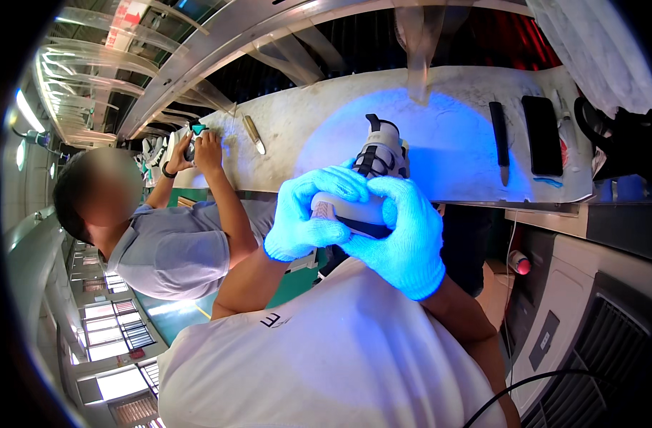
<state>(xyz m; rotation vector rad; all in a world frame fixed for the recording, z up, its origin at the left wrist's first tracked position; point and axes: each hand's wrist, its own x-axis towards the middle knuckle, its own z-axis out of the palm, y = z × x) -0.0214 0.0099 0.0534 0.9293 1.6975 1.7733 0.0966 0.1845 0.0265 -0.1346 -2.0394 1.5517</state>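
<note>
A light grey shoe (pixel 390 153) with black laces and a black heel loop is held at the table's front edge, its toe toward me. Around one side of the toe curls my left hand (pixel 304 214) in a knit glove that looks pale blue under the light. My right hand (pixel 408 239), gloved alike, grips the other side, thumb and fingers pressed on the toe. Between the two hands a patch of the toe and a darker strip of the sole show. The fingers cover the rest of the front.
Right of the shoe lie a black-handled knife (pixel 500 143), a black phone (pixel 542 135) and a black strap-like bundle (pixel 618 143). A tan-handled blade (pixel 254 134) rests farther left on the worktable (pixel 297 107). At left, a co-worker (pixel 183 242) handles another shoe. Clear plastic strips (pixel 418 50) hang above.
</note>
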